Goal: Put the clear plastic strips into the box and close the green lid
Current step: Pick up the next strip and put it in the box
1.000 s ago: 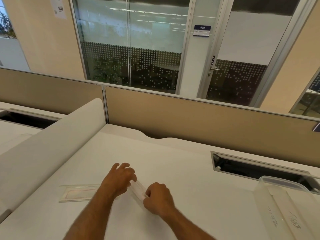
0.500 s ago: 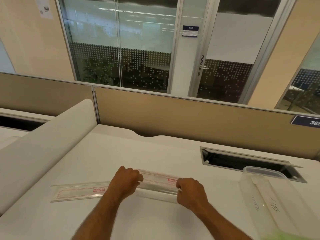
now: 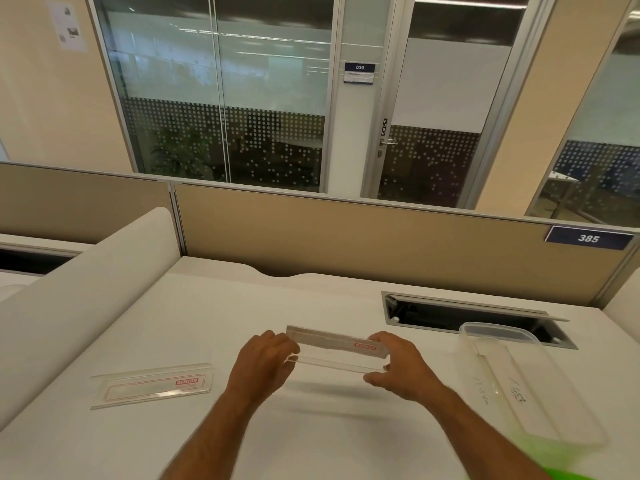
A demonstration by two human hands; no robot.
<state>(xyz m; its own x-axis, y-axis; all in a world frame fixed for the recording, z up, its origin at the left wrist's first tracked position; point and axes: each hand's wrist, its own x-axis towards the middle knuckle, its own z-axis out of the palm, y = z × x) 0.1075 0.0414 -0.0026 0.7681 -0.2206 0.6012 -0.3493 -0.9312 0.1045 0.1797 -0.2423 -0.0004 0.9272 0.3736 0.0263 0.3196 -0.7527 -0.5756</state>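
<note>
Head view shows the held clear strip, flat on the desk half a second ago, now lifted clear, the left hand and right hand pinching its ends; transfer to the box at right looks underway. A second strip lies left. Both strips read "GEMSON"; panel sign "385", door plate "030".

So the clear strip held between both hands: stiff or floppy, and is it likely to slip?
Probably stiff: the clear strip spans straight between the left hand and right hand with no visible sag. Likely light, since fingertips at its ends carry it. Its glossy plastic looks smooth, so an end-only grip might slip.
</note>
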